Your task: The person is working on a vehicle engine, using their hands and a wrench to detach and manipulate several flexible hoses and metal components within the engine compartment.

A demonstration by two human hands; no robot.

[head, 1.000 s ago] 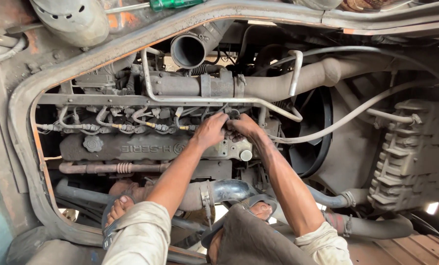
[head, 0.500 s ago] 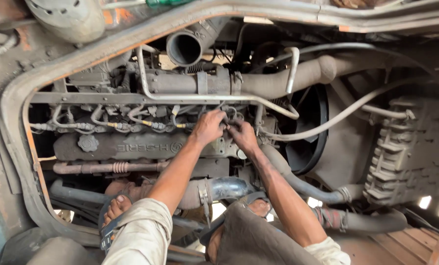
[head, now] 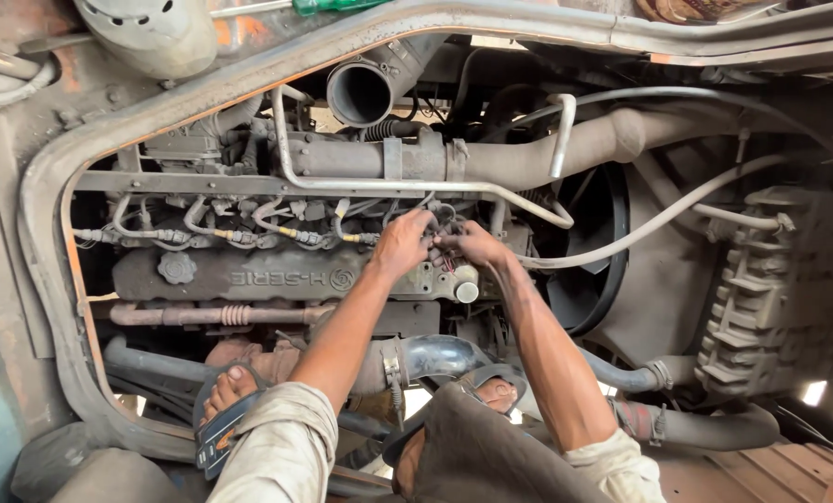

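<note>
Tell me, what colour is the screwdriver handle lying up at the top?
Green. The screwdriver handle shows at the top edge of the head view, the only view.

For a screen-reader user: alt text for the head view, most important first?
Both hands, left hand and right hand, meet on a small bundle of wires atop a grimy grey engine valve cover. A black radiator fan sits right.

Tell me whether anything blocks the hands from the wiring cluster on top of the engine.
Nothing visible does. The left hand and right hand are already on the wiring cluster; the thin bent pipe passes just behind.
</note>
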